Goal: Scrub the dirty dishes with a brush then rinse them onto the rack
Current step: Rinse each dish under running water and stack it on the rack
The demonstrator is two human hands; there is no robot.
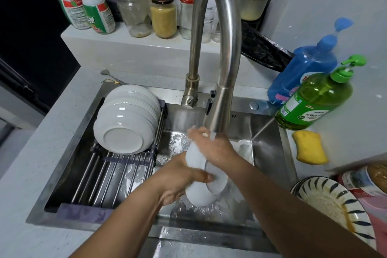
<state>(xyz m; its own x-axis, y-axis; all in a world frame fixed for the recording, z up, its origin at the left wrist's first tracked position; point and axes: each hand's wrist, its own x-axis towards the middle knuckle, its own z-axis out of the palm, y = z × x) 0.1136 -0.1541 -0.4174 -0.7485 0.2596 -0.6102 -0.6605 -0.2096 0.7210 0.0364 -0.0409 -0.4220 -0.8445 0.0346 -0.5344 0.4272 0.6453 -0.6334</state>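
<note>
Both my hands hold a white bowl (201, 192) on its side in the steel sink (270, 153), under the running tap (217, 52). My left hand (178, 180) grips the bowl's lower left wall, thumb across its foot ring. My right hand (211, 146) lies over the bowl's top, with water falling on its back. Several clean white bowls (127, 119) lean stacked on the roll-up rack (117, 174) over the sink's left half. A dirty striped plate (335, 205) waits at the right. No brush is visible.
A yellow sponge (310, 146), a green soap bottle (316, 100) and a blue bottle (303, 69) stand on the right counter. Jars (163, 14) and two spray bottles (83, 4) line the back ledge. A white rag (243, 148) lies in the sink.
</note>
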